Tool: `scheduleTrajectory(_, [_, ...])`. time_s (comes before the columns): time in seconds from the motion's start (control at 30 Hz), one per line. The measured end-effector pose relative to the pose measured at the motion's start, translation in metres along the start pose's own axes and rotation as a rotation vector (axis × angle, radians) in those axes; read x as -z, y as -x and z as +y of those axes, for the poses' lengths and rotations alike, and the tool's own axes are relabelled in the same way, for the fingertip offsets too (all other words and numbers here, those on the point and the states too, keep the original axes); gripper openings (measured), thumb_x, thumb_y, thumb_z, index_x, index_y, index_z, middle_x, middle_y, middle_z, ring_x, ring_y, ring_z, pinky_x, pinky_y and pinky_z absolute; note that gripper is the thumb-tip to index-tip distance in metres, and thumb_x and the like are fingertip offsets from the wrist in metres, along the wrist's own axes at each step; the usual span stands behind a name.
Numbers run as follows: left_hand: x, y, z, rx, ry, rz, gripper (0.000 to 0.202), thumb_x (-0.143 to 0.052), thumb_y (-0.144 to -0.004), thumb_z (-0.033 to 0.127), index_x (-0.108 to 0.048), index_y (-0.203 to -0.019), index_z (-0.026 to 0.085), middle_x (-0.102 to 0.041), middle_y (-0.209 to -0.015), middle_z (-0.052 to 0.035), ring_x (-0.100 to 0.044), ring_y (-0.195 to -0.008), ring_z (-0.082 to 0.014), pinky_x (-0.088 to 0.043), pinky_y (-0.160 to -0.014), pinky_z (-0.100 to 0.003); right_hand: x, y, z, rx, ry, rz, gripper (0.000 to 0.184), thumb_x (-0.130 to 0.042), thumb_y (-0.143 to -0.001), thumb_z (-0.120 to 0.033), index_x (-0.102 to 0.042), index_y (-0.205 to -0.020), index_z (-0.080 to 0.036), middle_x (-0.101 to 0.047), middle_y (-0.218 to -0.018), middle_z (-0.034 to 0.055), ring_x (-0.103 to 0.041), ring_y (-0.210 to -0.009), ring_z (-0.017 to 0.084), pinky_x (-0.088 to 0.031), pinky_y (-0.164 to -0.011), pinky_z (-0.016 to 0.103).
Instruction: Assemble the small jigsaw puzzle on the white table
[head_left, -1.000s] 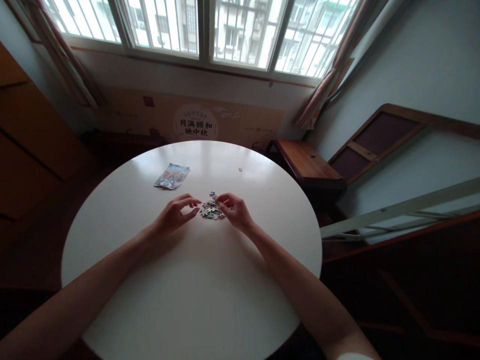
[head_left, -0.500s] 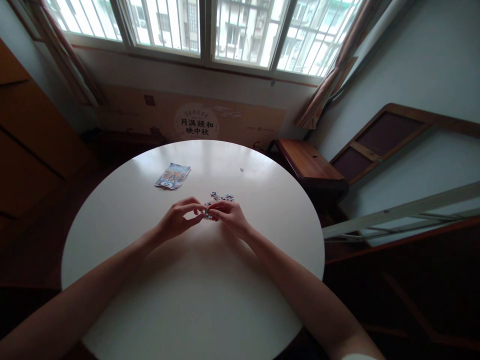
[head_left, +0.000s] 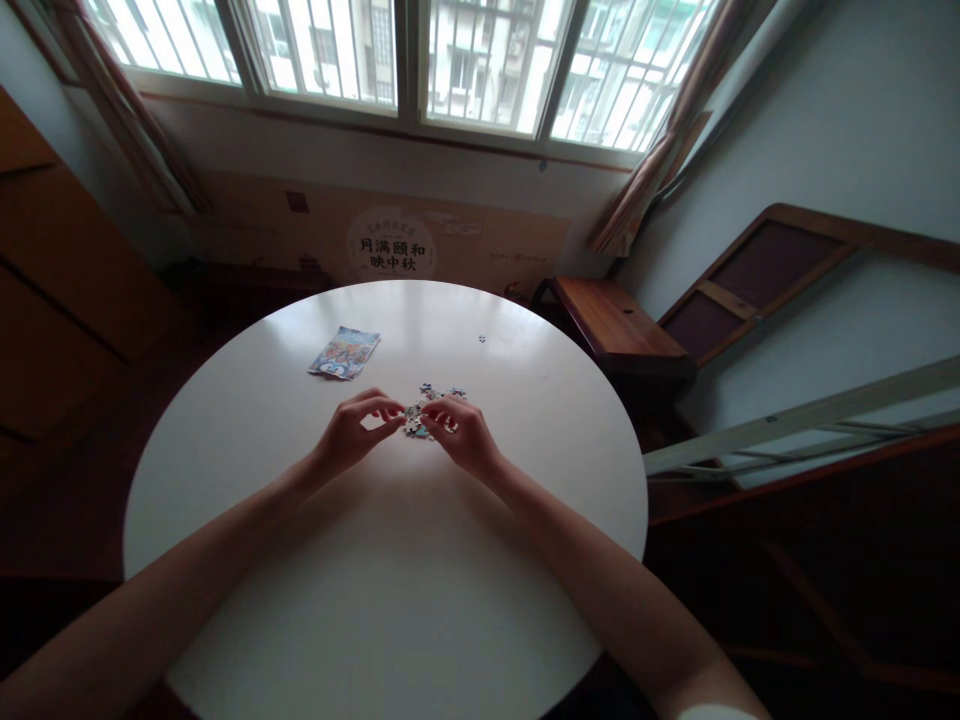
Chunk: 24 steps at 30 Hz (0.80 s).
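Note:
A small heap of jigsaw puzzle pieces (head_left: pixel 415 429) lies on the white round table (head_left: pixel 390 580), partly covered by my fingers. At its left edge is my left hand (head_left: pixel 364 420), with a gap between the bent fingers and the thumb; I see no piece held there. My right hand (head_left: pixel 461 430) reaches over the heap's right side. Its thumb and forefinger come together around what looks like a small puzzle piece, mostly hidden by the fingertips. More pieces show just behind the right hand.
A colourful printed packet (head_left: pixel 345 353) lies at the table's back left. One loose puzzle piece (head_left: pixel 482 339) sits apart at the back right. Beyond the table stand a wooden bench (head_left: pixel 615 315) on the right and a barred window (head_left: pixel 487 70).
My hands have moved slightly apart, uncovering more of the heap between them. The left fingertips have drawn back to the left, and the right hand has shifted a little right.

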<state>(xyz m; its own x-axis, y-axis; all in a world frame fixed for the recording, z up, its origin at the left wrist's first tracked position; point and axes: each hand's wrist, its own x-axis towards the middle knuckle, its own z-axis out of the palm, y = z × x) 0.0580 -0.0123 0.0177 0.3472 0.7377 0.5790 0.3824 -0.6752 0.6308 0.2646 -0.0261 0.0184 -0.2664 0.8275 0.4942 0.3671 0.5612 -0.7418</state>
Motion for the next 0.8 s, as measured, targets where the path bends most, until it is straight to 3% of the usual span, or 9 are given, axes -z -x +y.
scheduleTrajectory(0.6, [-0.0004, -0.0003, 0.0048, -0.014, 0.022, -0.05, 0.014, -0.065, -0.083, 0.026, -0.07, -0.088, 0.014, -0.063, -0.077, -0.0049, -0.06, -0.066, -0.0113, -0.049, -0.056, -0.019, -0.0028, 0.0008, 0.0033, 0.026, 0.024, -0.028, 0.007, -0.061, -0.083, -0.018, -0.067, -0.081, -0.017, -0.062, -0.073, 0.0007, -0.054, -0.062, 0.01, -0.044, -0.063, 0.021])
scheduleTrajectory(0.8, [-0.0006, 0.0011, 0.0025, 0.042, 0.002, -0.033, 0.014, -0.063, -0.084, 0.026, -0.07, -0.088, 0.015, -0.062, -0.079, -0.0054, -0.059, -0.069, -0.0117, -0.048, -0.052, -0.018, -0.001, 0.0009, 0.0041, 0.029, 0.027, -0.012, 0.007, -0.059, -0.083, -0.018, -0.066, -0.082, -0.017, -0.061, -0.074, 0.0007, -0.055, -0.065, 0.01, -0.044, -0.065, 0.022])
